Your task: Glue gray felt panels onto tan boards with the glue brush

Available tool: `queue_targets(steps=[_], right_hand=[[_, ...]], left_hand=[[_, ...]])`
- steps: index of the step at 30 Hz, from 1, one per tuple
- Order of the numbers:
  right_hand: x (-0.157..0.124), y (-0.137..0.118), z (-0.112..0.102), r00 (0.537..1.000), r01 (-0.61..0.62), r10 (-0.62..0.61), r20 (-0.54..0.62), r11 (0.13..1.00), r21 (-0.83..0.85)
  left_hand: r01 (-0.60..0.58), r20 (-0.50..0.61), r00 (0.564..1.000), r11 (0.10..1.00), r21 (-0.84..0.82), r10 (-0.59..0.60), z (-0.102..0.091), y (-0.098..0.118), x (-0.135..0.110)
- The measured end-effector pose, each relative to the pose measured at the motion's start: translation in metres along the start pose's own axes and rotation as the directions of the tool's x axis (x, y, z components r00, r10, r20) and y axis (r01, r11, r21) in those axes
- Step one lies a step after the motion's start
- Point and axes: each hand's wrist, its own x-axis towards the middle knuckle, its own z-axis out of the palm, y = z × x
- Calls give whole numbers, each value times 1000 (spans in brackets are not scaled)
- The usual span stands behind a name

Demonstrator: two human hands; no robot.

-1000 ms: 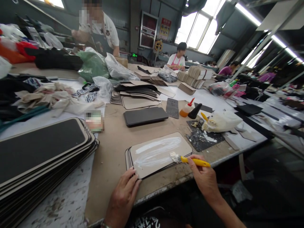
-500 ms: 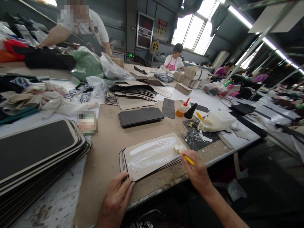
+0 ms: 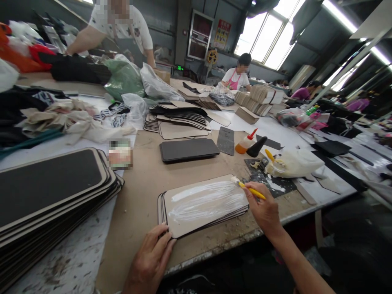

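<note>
A small stack of beige boards with dark edges and rounded corners (image 3: 183, 226) lies at the table's near side. White paste in long streaks covers much of the top board. My left hand (image 3: 150, 257) grips the stack's near left corner, fingers bent against its edge. In my right hand (image 3: 265, 210) is a yellow-handled brush (image 3: 256, 192), its whitish bristles touching the far right corner of the top board. Right of the stack, a paste-smeared dark sheet (image 3: 275, 183) carries a plastic bag of pale paste (image 3: 301, 163) with another yellow handle (image 3: 269, 154) sticking out.
Behind the stack lie dark boards (image 3: 190, 150) and a taller pile of boards (image 3: 183, 130). A red-tipped bottle of orange liquid (image 3: 243, 145) stands beside a black cone-shaped thing (image 3: 257, 147). A large board stack (image 3: 45, 183) fills the left. Two people work across the table.
The brush has moved toward the top board's far right corner, and the lower white streaks are broader. My left hand stays at the corner. The view has shifted slightly.
</note>
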Motion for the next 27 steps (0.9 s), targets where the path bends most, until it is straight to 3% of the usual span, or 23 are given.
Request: queue_targets(steps=[4, 7, 11, 15, 21, 27], right_hand=[[5, 1, 19, 998, 1, -1, 70, 1000, 12], [-2, -32, 32, 985, -5, -26, 169, 983, 182], [-10, -88, 47, 966, -59, -63, 252, 891, 451], [-16, -121, 54, 951, -171, -15, 310, 808, 564], [-30, -119, 37, 915, -242, 0, 403, 800, 549], [-16, -110, 33, 966, -156, 41, 256, 881, 447]], left_hand=[[27, 14, 1000, 999, -18, -27, 1, -2, -2], [41, 21, 999, 999, -29, -41, 1, 1, -2], [71, 43, 997, 997, -28, -69, -3, 7, 3], [94, 40, 995, 996, -11, -93, -5, 12, 7], [79, 21, 997, 996, -34, -78, -6, 13, 10], [105, 48, 994, 993, -53, -102, -4, 11, 7]])
